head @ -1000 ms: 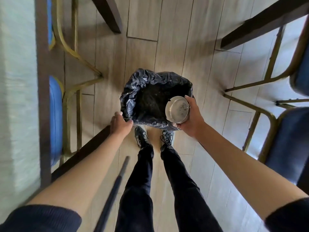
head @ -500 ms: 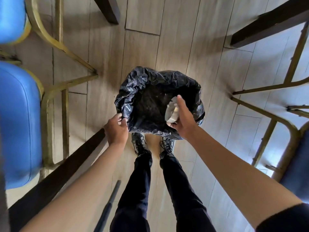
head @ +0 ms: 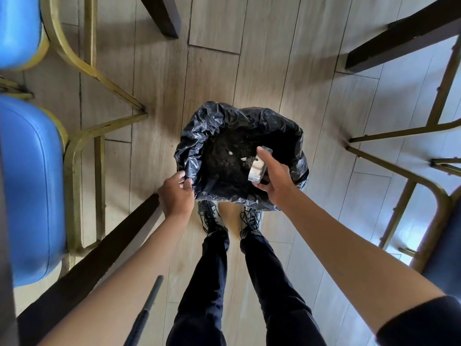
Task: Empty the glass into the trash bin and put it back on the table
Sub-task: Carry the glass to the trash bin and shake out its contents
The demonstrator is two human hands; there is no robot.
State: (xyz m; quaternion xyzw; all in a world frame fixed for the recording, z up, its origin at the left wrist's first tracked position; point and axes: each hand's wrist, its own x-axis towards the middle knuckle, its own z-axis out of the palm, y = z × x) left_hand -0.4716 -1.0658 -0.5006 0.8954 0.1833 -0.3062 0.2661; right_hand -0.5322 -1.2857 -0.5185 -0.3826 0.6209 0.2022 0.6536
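The trash bin (head: 294,136), lined with a crinkled black bag, stands on the wooden floor right in front of my feet. My right hand (head: 275,177) grips the glass (head: 257,169) over the bin's right side, tipped on its side with the mouth turned left toward the bin's middle. Small pale bits (head: 230,153) show against the dark inside of the bag. My left hand (head: 175,194) pinches the bag's rim at the bin's near left edge.
Blue padded chairs with gold metal frames stand at the left (head: 27,186) and right (head: 444,258). Dark wooden table legs (head: 162,13) cross the top and right corners; a dark beam (head: 94,258) runs along my left. A thin dark rod (head: 147,308) slants near my legs.
The glass went from nearly upright above the bin's right rim to tipped on its side over the opening. Pale bits now appear inside the bag. My left hand kept its hold on the rim.
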